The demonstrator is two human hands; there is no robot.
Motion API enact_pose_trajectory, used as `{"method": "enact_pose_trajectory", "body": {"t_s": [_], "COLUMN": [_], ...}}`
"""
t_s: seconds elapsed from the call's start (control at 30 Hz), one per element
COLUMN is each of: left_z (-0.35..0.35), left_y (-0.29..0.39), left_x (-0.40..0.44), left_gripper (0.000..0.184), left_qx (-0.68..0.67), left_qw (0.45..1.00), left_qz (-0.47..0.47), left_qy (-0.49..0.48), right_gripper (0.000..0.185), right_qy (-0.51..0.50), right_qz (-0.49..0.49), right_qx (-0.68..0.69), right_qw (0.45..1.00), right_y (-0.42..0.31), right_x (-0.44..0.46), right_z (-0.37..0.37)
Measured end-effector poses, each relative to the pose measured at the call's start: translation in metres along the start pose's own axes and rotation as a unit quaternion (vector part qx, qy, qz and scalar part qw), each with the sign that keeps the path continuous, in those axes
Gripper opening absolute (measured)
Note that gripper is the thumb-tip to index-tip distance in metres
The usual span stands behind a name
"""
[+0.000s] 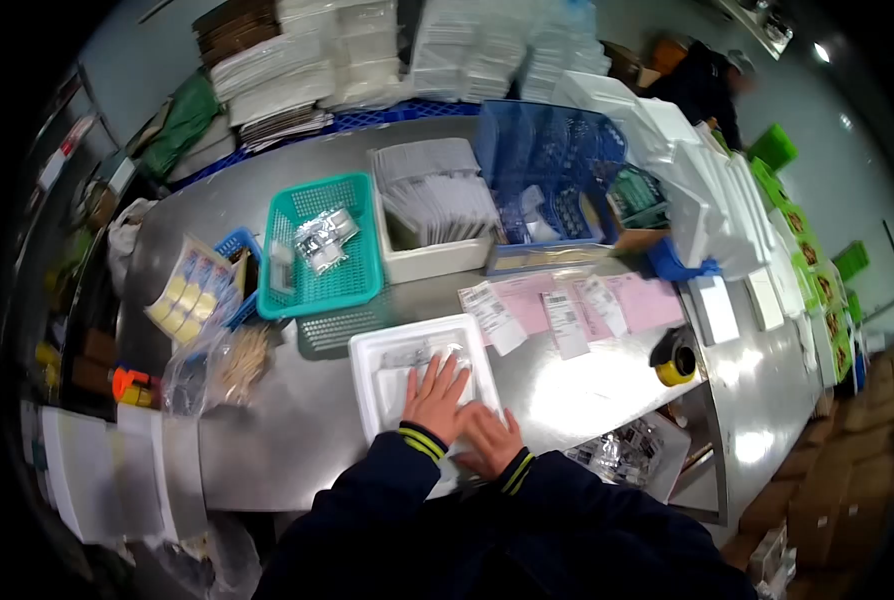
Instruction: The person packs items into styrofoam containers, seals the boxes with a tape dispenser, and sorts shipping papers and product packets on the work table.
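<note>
A white foam box (364,372) sits open on the metal table in front of me, holding white contents under clear, shiny plastic. My left hand (433,402) lies flat on those contents with its fingers spread. Against its right side, at the box's near right part, is my right hand (491,440). The right fingers are bent inward, and whatever they may hold is hidden. Just beyond the box stands a teal plastic basket (375,235) with small silvery clear packets (327,240) inside.
Behind are a white box of upright envelopes or cards (447,205) and a blue bin (527,140). Printed labels (565,325) lie on pink sheets (647,302). A black-and-yellow tape roll (675,360) is at right. Label sheets (192,290) stand left. Another person (702,90) is at the far right.
</note>
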State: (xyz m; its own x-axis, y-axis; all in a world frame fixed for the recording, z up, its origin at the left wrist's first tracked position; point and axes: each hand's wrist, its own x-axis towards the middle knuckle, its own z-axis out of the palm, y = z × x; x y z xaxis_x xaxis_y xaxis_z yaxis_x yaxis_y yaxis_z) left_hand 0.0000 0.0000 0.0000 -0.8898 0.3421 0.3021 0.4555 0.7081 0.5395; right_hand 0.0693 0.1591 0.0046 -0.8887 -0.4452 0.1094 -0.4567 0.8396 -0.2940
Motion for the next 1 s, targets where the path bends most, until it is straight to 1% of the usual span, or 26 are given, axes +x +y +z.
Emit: {"method": "enact_pose_trajectory", "body": {"t_s": [0.03, 0.07, 0.1, 0.13, 0.17, 0.2, 0.23, 0.3, 0.33, 0.37, 0.4, 0.43, 0.47, 0.5, 0.57, 0.6, 0.63, 0.67, 0.7, 0.77, 0.8, 0.83, 0.9, 0.93, 0.97, 1.0], "left_z": [0.001, 0.001, -0.019, -0.041, -0.060, -0.072, -0.092, -0.074, -0.072, -0.066, -0.060, -0.052, -0.051, -0.060, -0.051, -0.055, -0.058, -0.053, -0.054, -0.050, -0.056, -0.060, -0.056, -0.059, -0.058, -0.059], "left_y": [-0.005, -0.009, -0.020, -0.037, -0.056, -0.067, -0.071, -0.064, -0.057, -0.053, -0.066, -0.069, -0.063, -0.064, -0.068, -0.070, -0.072, -0.074, -0.083, -0.090, -0.079, -0.079, -0.082, -0.083, -0.082, -0.084], "left_x": [-0.011, -0.019, -0.047, -0.044, -0.059, -0.040, -0.028, -0.022, -0.023, -0.025, -0.032, -0.035, -0.038, -0.035, -0.034, -0.033, -0.033, -0.035, -0.039, -0.040, -0.038, -0.044, -0.045, -0.047, -0.050, -0.051], "left_gripper": [0.052, 0.050, 0.049, 0.050, 0.052, 0.054, 0.054, 0.053, 0.052, 0.051, 0.058, 0.055, 0.055, 0.055, 0.057, 0.058, 0.059, 0.060, 0.060, 0.060, 0.060, 0.060, 0.058, 0.058, 0.058, 0.057], "left_qx": [0.018, 0.009, 0.079, 0.115, 0.135, 0.147, 0.180, 0.175, 0.176, 0.173, 0.233, 0.232, 0.225, 0.236, 0.251, 0.255, 0.259, 0.278, 0.285, 0.295, 0.299, 0.302, 0.276, 0.277, 0.274, 0.266], "left_qw": [1.000, 1.000, 0.990, 0.984, 0.982, 0.982, 0.972, 0.976, 0.977, 0.978, 0.955, 0.959, 0.956, 0.948, 0.946, 0.938, 0.928, 0.931, 0.929, 0.922, 0.931, 0.926, 0.945, 0.940, 0.940, 0.940], "left_qz": [0.006, -0.001, -0.064, -0.063, -0.039, -0.026, -0.035, -0.023, -0.020, -0.018, -0.029, -0.023, -0.038, -0.051, -0.036, -0.061, -0.088, -0.044, -0.045, -0.051, -0.032, -0.034, -0.003, -0.018, -0.018, -0.029], "left_qy": [-0.023, -0.007, -0.098, -0.119, -0.123, -0.113, -0.146, -0.124, -0.122, -0.118, -0.180, -0.162, -0.183, -0.206, -0.202, -0.227, -0.254, -0.231, -0.233, -0.245, -0.207, -0.223, -0.176, -0.198, -0.204, -0.210], "right_gripper": [0.072, 0.069, 0.071, 0.068, 0.067, 0.065, 0.057, 0.048, 0.043, 0.043, 0.043, 0.038, 0.032, 0.029, 0.030, 0.030, 0.035, 0.037, 0.040, 0.042, 0.040, 0.038, 0.034, 0.030, 0.030, 0.031], "right_qy": [-0.033, -0.015, -0.058, -0.031, -0.013, 0.006, 0.060, 0.143, 0.167, 0.201, 0.261, 0.280, 0.347, 0.419, 0.510, 0.527, 0.600, 0.636, 0.669, 0.709, 0.712, 0.711, 0.704, 0.692, 0.704, 0.646], "right_qz": [0.013, 0.019, 0.025, 0.009, -0.020, -0.064, -0.084, -0.097, -0.033, 0.006, 0.082, 0.191, 0.225, 0.252, 0.249, 0.299, 0.301, 0.331, 0.360, 0.427, 0.453, 0.481, 0.492, 0.502, 0.477, 0.511], "right_qx": [-0.055, -0.073, 0.047, 0.113, 0.174, 0.186, 0.242, 0.320, 0.267, 0.302, 0.305, 0.311, 0.289, 0.301, 0.229, 0.253, 0.283, 0.241, 0.206, 0.081, 0.067, 0.051, 0.082, 0.099, 0.125, 0.144], "right_qw": [0.998, 0.997, 0.997, 0.993, 0.984, 0.980, 0.965, 0.932, 0.949, 0.932, 0.912, 0.888, 0.863, 0.819, 0.791, 0.754, 0.685, 0.654, 0.616, 0.555, 0.533, 0.510, 0.505, 0.509, 0.511, 0.549], "right_y": [-0.017, -0.029, -0.052, -0.072, -0.085, -0.066, -0.063, -0.004, 0.025, 0.063, 0.109, 0.145, 0.189, 0.240, 0.322, 0.352, 0.407, 0.423, 0.437, 0.503, 0.506, 0.507, 0.537, 0.544, 0.550, 0.568], "right_x": [-0.003, -0.002, -0.009, 0.018, 0.021, 0.049, 0.064, 0.065, 0.060, 0.057, 0.058, 0.058, 0.054, 0.064, 0.061, 0.057, 0.055, 0.041, 0.031, 0.002, -0.013, -0.032, -0.069, -0.083, -0.097, -0.117], "right_z": [0.001, 0.006, 0.042, 0.029, 0.050, 0.058, 0.056, 0.020, 0.010, -0.017, -0.026, -0.058, -0.077, -0.085, -0.138, -0.160, -0.151, -0.178, -0.193, -0.208, -0.218, -0.223, -0.223, -0.216, -0.211, -0.192]}}
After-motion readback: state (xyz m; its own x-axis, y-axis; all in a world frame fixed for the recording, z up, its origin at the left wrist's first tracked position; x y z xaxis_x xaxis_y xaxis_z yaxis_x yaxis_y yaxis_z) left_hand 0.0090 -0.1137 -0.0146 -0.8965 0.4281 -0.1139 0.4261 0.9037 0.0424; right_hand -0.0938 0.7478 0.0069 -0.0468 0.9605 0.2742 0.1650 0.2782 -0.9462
